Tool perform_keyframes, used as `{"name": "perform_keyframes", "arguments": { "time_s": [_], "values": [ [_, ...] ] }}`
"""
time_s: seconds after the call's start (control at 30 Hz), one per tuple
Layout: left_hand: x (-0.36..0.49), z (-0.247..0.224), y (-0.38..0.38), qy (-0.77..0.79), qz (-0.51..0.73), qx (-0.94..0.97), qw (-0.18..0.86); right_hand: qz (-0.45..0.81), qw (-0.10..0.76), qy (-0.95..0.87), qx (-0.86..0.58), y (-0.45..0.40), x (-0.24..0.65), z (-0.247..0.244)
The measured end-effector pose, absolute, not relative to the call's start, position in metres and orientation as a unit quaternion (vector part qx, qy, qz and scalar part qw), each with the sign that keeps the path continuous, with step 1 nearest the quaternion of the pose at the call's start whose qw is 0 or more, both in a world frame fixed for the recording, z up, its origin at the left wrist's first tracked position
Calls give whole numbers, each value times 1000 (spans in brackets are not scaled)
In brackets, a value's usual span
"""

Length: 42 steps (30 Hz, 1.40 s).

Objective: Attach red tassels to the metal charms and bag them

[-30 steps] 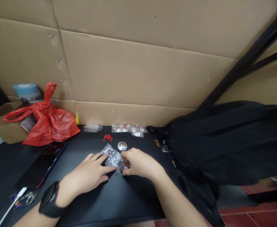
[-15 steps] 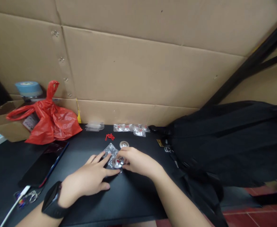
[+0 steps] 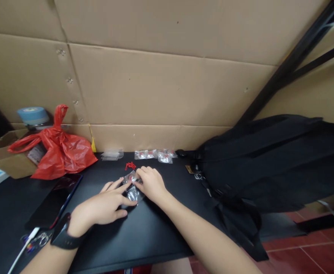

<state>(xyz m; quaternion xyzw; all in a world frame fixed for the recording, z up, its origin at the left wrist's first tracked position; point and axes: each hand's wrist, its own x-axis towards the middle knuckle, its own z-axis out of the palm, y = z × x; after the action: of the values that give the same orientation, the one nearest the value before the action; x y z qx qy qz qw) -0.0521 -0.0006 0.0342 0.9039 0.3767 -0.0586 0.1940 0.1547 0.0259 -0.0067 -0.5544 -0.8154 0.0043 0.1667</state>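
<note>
Left hand (image 3: 107, 207) fingers lay spread over a small clear plastic bag (image 3: 132, 194), fingertips pressing its left and lower edges while the palm gripped nothing. The right hand (image 3: 151, 183) met the bag from the other side, its fingers curled and its thumb against a round silver metal disc (image 3: 131, 178) with a spot of red at its middle. That disc sat at the upper part of the bag, between the two hands; whether the right fingers pinched it or only pushed on it, I could not tell. How much of it was inside the plastic was also unclear.

Just beyond the fingertips, a bunched red cord (image 3: 130, 166) lay on the black tabletop (image 3: 155, 236). Farther back, near the cardboard wall (image 3: 155, 87), were a row of clear packets (image 3: 157, 155) with silver and red contents and, to their left, some flat clear sleeves (image 3: 112, 154).

A dark smartwatch (image 3: 66, 234) circled the left wrist. Near that forearm lay a black phone (image 3: 54, 201), with a white cable (image 3: 24, 249) and a metal key ring (image 3: 43, 239) at its near end. A knotted red plastic bag (image 3: 62, 148) stood behind the phone, beside an open cardboard box (image 3: 13, 160). Off to the right slumped a large black fabric bag (image 3: 269, 163).
</note>
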Motion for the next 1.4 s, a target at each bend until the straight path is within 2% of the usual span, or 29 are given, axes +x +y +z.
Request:
{"name": "perform_keyframes", "arguments": {
  "time_s": [0.2, 0.33, 0.43, 0.6, 0.83, 1.0, 1.1, 1.27, 1.4],
  "values": [
    [-61, 29, 14, 382, 1, 911, 158, 15, 164, -841, -516, 30, 155, -7],
    [-68, 27, 26, 402, 66, 905, 122, 92, 185, -865, -457, 31, 169, 0],
    [-71, 23, 32, 430, 67, 895, 99, 141, 208, -868, -428, 33, 181, 1],
    [-66, 16, 33, 443, 74, 889, 86, 130, 200, -877, -417, 33, 183, -3],
    [-59, 15, 35, 461, 129, 874, 89, 152, 205, -854, -454, 34, 177, -5],
    [-54, 13, 42, 503, 179, 832, 151, 202, 230, -823, -478, 37, 178, -7],
    [-47, 6, 42, 548, 182, 803, 144, 189, 229, -807, -510, 36, 171, -11],
    [-35, -7, 39, 577, 182, 793, 72, 104, 246, -777, -571, 36, 163, -17],
    [-35, -10, 39, 555, 208, 804, 49, 59, 252, -822, -507, 36, 167, -12]
  ]
}}
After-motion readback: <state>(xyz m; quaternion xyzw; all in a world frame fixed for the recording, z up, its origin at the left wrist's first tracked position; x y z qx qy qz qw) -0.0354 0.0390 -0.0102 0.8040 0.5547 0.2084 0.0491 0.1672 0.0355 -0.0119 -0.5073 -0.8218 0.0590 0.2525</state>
